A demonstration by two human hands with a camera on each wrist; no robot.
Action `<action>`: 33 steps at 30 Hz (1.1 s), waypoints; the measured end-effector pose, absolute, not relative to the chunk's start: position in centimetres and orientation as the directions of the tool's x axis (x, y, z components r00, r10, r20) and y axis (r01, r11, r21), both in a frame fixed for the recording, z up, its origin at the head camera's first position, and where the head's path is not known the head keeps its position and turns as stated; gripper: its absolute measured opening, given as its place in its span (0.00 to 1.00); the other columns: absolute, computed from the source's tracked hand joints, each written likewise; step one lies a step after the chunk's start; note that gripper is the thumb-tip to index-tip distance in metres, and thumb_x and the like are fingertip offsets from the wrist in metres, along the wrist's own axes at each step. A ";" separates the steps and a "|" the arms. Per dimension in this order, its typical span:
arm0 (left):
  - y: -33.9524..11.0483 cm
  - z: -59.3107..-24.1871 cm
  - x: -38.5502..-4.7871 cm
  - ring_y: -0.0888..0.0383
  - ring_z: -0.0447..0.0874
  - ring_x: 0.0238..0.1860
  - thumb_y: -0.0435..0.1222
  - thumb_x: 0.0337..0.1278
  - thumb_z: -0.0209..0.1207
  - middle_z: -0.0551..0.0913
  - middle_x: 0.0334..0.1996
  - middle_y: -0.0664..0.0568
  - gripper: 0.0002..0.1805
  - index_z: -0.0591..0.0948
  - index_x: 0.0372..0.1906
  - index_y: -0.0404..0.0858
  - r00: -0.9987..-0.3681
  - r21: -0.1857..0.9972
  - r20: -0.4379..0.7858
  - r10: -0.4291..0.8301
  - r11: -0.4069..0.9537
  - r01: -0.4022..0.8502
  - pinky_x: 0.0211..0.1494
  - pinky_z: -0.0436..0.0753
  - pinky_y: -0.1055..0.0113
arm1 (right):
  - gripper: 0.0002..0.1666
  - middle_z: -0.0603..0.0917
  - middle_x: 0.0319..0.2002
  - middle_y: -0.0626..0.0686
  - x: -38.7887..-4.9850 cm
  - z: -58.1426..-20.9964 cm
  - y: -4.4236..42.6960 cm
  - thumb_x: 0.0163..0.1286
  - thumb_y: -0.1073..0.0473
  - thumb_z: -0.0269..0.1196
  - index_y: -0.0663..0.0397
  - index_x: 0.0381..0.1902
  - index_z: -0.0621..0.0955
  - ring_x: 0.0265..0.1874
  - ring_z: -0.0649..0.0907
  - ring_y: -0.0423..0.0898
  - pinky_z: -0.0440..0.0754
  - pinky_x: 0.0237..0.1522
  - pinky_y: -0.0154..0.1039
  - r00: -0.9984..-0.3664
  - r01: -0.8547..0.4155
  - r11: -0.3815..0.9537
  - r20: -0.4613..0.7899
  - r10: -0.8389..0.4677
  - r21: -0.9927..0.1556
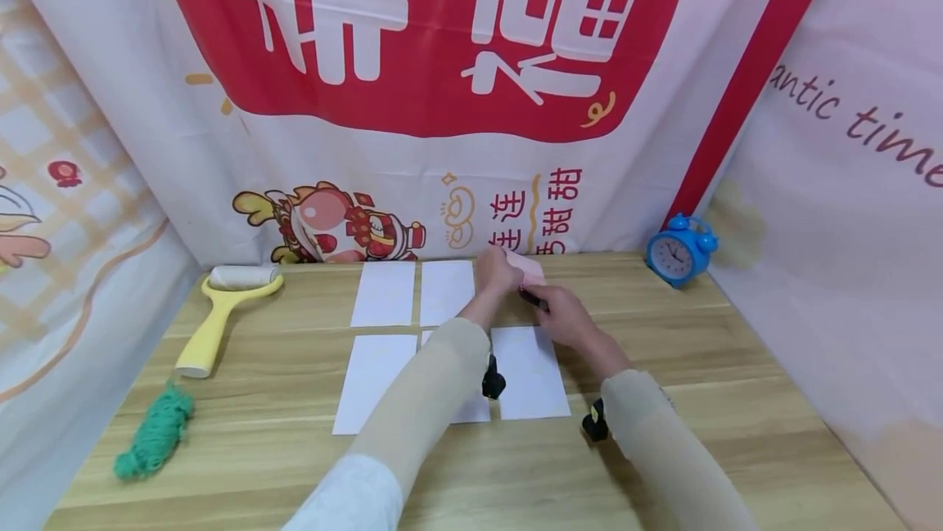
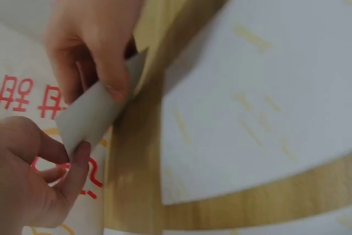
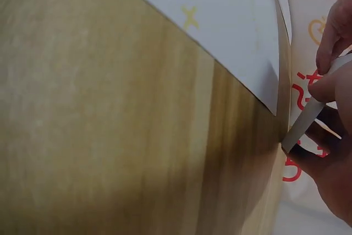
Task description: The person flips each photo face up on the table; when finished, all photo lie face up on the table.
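Left hand [image 1: 498,273] and right hand [image 1: 567,319] pinch the tilted card [image 2: 93,116], apparently positioning it; laying it by the sheets [image 1: 532,371] would call for levelling.

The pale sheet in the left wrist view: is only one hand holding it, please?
No, the left hand and the right hand both pinch the pale sheet.

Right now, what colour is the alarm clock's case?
Bright blue; the alarm clock shows best in the head view.
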State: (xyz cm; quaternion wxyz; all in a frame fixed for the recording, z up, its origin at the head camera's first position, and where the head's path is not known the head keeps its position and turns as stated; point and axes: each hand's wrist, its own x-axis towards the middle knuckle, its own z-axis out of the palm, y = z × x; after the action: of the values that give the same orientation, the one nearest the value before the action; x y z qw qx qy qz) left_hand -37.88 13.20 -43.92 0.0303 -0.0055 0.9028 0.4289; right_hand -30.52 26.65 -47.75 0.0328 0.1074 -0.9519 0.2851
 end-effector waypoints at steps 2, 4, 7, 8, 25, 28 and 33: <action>13.0 -45.1 -38.1 0.45 0.85 0.53 0.30 0.47 0.68 0.87 0.53 0.39 0.26 0.83 0.57 0.33 -0.998 0.741 -0.012 0.069 0.670 0.038 0.63 0.85 0.57 | 0.32 0.83 0.67 0.57 -30.7 -47.9 26.6 0.72 0.69 0.58 0.53 0.73 0.75 0.68 0.82 0.55 0.79 0.72 0.56 -0.973 -0.232 0.828 0.106 -0.207 -0.510; 12.7 -45.6 -38.1 0.44 0.83 0.57 0.34 0.49 0.69 0.84 0.57 0.38 0.27 0.82 0.58 0.32 -0.991 0.692 0.006 0.132 0.715 0.100 0.66 0.83 0.57 | 0.31 0.84 0.66 0.56 -30.9 -48.1 26.4 0.71 0.69 0.58 0.52 0.72 0.77 0.67 0.82 0.55 0.78 0.72 0.55 -0.969 -0.245 0.839 0.107 -0.221 -0.486; 12.1 -46.2 -38.0 0.42 0.79 0.62 0.40 0.55 0.69 0.79 0.63 0.35 0.26 0.83 0.58 0.31 -0.978 0.601 0.010 0.210 0.780 0.173 0.69 0.81 0.55 | 0.28 0.86 0.64 0.57 -31.2 -48.4 26.2 0.71 0.69 0.60 0.53 0.68 0.80 0.66 0.83 0.56 0.79 0.72 0.56 -0.964 -0.266 0.852 0.119 -0.237 -0.451; 12.0 -46.4 -38.0 0.42 0.78 0.63 0.41 0.56 0.69 0.79 0.64 0.34 0.26 0.83 0.58 0.32 -0.974 0.569 0.003 0.228 0.801 0.189 0.70 0.80 0.54 | 0.27 0.86 0.63 0.56 -31.3 -48.5 26.1 0.71 0.68 0.61 0.52 0.66 0.81 0.66 0.83 0.55 0.78 0.72 0.56 -0.965 -0.262 0.858 0.116 -0.235 -0.442; 9.7 -47.2 -37.2 0.47 0.70 0.67 0.45 0.63 0.61 0.82 0.60 0.50 0.14 0.87 0.49 0.47 -0.918 0.245 -0.058 0.392 0.897 0.367 0.71 0.71 0.47 | 0.26 0.80 0.68 0.66 -31.9 -48.9 25.6 0.72 0.59 0.63 0.60 0.66 0.81 0.69 0.77 0.65 0.71 0.75 0.63 -0.961 -0.272 0.912 0.047 -0.271 -0.307; 9.7 -47.3 -37.2 0.47 0.69 0.68 0.45 0.63 0.61 0.82 0.60 0.51 0.13 0.87 0.48 0.47 -0.922 0.249 -0.053 0.385 0.899 0.361 0.71 0.72 0.47 | 0.27 0.80 0.67 0.67 -31.9 -48.8 25.7 0.71 0.59 0.63 0.61 0.66 0.80 0.69 0.77 0.65 0.71 0.75 0.63 -0.956 -0.289 0.907 0.042 -0.290 -0.306; 9.8 -47.7 -37.2 0.47 0.67 0.71 0.46 0.65 0.61 0.79 0.65 0.51 0.14 0.86 0.51 0.46 -0.926 0.288 -0.069 0.372 0.896 0.339 0.73 0.70 0.46 | 0.27 0.79 0.68 0.66 -31.8 -48.6 25.6 0.72 0.58 0.63 0.60 0.67 0.80 0.70 0.76 0.64 0.70 0.77 0.62 -0.960 -0.268 0.912 0.006 -0.281 -0.311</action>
State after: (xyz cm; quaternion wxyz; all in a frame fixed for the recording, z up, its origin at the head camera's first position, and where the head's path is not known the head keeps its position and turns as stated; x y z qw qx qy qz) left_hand -37.25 9.84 -47.74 0.0612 0.1830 0.9716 0.1367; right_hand -31.84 25.57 -48.63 -0.0196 0.1405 -0.9774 0.1565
